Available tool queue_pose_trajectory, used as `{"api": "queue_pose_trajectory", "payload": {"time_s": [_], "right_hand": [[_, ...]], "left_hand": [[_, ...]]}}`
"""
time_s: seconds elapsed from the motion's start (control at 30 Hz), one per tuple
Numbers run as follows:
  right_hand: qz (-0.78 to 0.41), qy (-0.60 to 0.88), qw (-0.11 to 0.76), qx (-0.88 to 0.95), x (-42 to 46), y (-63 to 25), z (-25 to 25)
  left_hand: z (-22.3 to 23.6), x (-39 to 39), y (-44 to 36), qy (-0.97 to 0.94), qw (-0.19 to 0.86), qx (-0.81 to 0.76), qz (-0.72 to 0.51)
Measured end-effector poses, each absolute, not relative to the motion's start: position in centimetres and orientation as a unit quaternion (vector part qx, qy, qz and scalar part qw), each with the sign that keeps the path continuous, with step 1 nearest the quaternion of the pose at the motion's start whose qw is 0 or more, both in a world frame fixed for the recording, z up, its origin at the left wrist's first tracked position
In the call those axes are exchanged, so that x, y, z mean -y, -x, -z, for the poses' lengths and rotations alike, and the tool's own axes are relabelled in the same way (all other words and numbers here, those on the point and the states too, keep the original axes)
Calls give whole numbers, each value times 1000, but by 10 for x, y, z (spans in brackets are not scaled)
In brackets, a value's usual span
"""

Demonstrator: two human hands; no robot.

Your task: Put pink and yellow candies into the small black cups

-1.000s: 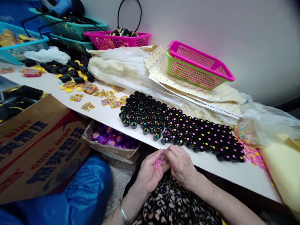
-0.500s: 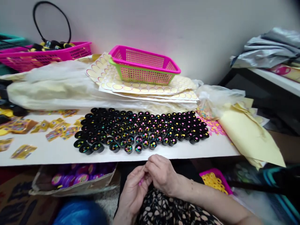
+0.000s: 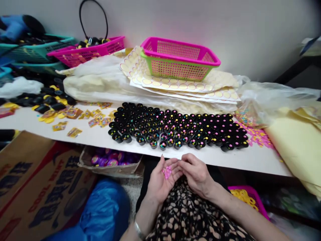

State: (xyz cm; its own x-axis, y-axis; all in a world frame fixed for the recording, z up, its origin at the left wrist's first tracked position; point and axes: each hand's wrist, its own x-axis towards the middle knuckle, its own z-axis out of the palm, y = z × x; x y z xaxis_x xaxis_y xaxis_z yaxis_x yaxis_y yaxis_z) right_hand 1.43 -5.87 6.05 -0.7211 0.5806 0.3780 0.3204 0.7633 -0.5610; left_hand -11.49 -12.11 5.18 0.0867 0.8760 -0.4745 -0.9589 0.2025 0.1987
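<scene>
My left hand (image 3: pixel 164 180) is turned palm up and cupped, with a small heap of pink pellets (image 3: pixel 167 171) resting in it. My right hand (image 3: pixel 197 173) is beside it, thumb and fingers pinched together close to the left fingertips; whatever it may hold between them is hidden. Just beyond both hands, many small round black cups (image 3: pixel 178 144) stand packed in rows on the white table (image 3: pixel 173 154). Bits of pink, yellow, blue and orange show inside the cups.
Loose pink and yellow pellets (image 3: pixel 262 136) lie right of the cups. Behind stands a pink and green basket (image 3: pixel 179 68) on sticker sheets (image 3: pixel 160 82). Small yellow packets (image 3: pixel 74 132) lie at left. Under the table are a box of purple items (image 3: pixel 110 172) and a pink basket (image 3: pixel 259 201).
The view has swung left. My hands have moved apart slightly, and my left palm has opened upward, showing the pink pellets that were mostly covered before.
</scene>
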Motion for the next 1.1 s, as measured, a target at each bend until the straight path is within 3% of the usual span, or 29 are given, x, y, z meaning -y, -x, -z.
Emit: {"api": "queue_pose_trajectory", "payload": {"time_s": [0.27, 0.53, 0.77, 1.1], "right_hand": [[-233, 241, 260, 905, 62, -10, -56], [-48, 170, 203, 963, 63, 8, -63], [-129, 223, 190, 947, 27, 59, -89], [-50, 211, 69, 974, 6, 101, -90]], "left_hand": [[-43, 128, 107, 26, 685, -321, -654], [-44, 127, 114, 20, 605, -378, -701], [-39, 131, 138, 52, 598, -327, -730], [-40, 128, 165, 92, 602, -319, -726]]}}
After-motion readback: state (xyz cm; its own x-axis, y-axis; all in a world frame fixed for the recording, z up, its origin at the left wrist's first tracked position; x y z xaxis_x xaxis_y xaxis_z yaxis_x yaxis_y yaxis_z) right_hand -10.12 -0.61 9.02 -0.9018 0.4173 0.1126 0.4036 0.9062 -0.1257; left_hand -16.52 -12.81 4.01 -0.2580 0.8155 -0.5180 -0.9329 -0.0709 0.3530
